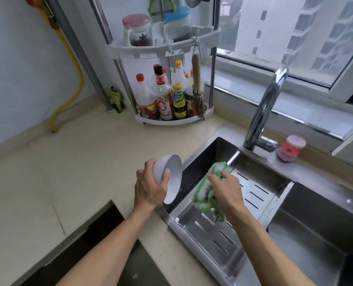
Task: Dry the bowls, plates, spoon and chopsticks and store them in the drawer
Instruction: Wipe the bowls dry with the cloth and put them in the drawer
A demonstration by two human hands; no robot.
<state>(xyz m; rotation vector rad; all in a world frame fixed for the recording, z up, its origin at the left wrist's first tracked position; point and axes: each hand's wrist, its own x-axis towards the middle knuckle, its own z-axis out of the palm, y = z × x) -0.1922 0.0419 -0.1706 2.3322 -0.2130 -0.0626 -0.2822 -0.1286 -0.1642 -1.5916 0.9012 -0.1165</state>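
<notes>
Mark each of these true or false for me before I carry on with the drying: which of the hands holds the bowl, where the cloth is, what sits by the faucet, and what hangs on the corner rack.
1. The left hand grips a white bowl tipped on its side. True.
2. The right hand is empty. False: it holds a green and white cloth.
3. The cloth is inside the bowl. False: they are apart, with the cloth over the slotted drain tray.
4. A pink dish brush stands beside the faucet. True.
5. A straw brush hangs on the corner rack, next to the bottles. True.
6. The bowl rests on the countertop. False: it is held up at the sink's edge.
</notes>
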